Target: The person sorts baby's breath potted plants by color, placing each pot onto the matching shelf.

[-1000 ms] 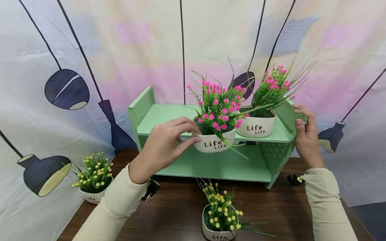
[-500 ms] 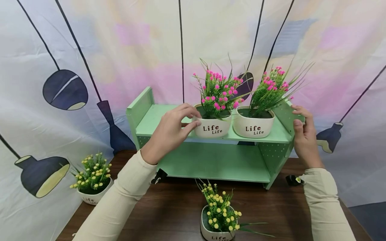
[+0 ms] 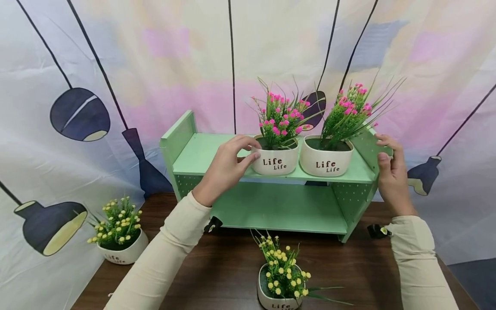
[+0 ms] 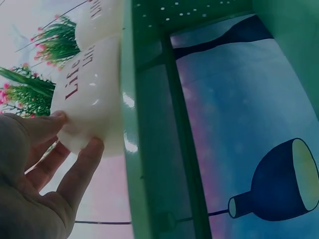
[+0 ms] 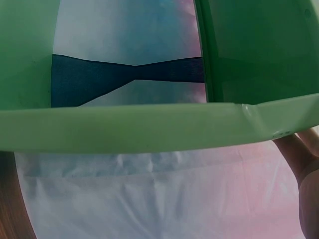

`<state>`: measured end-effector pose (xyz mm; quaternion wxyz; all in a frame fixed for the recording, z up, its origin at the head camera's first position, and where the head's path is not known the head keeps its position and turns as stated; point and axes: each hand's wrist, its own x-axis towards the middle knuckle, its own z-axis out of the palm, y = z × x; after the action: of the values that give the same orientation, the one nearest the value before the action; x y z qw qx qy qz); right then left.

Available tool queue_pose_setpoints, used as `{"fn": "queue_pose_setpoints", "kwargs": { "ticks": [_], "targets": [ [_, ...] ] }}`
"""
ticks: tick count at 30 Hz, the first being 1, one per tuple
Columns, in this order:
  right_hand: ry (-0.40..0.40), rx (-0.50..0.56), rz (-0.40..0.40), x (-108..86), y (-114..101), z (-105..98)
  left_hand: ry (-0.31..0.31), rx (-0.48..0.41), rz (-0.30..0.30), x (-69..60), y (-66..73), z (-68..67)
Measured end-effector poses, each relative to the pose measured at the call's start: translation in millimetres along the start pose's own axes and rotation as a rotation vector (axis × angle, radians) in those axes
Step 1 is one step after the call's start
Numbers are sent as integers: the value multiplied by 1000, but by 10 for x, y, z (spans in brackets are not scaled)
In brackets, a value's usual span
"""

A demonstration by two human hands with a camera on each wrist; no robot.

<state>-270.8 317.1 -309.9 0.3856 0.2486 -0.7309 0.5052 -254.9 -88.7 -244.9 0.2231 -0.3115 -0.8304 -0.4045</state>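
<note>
On the upper board of a green two-tier shelf (image 3: pixel 197 157) stand two white "Life" pots with pink flowers, side by side. My left hand (image 3: pixel 228 165) pinches the left rim of the left pot (image 3: pixel 276 162); in the left wrist view, the thumb and fingers of that hand (image 4: pixel 45 174) touch the pot's end (image 4: pixel 92 94). The right pot (image 3: pixel 327 162) is near the shelf's right side panel. My right hand (image 3: pixel 395 181) holds the outer edge of that panel (image 3: pixel 366 144); in the right wrist view only part of the hand (image 5: pixel 309 174) shows beside the green panel (image 5: pixel 149 127).
A pot with yellow flowers (image 3: pixel 280 290) stands on the brown table (image 3: pixel 217 271) in front of the shelf. Another yellow-flowered pot (image 3: pixel 125 252) is at the table's left edge. A curtain with printed lamps (image 3: pixel 201 56) hangs behind.
The left pink-flowered pot, held by my left hand, has moved back and up from in front of the shelf onto the upper board. My right hand has stayed at the side panel.
</note>
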Motion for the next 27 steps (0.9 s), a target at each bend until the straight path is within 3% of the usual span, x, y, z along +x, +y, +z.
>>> {"fn": "queue_pose_setpoints", "kwargs": {
  "ticks": [27],
  "targets": [
    [7, -15, 9, 3, 5, 3, 80, -86, 26, 51, -139, 153]
  ]
}}
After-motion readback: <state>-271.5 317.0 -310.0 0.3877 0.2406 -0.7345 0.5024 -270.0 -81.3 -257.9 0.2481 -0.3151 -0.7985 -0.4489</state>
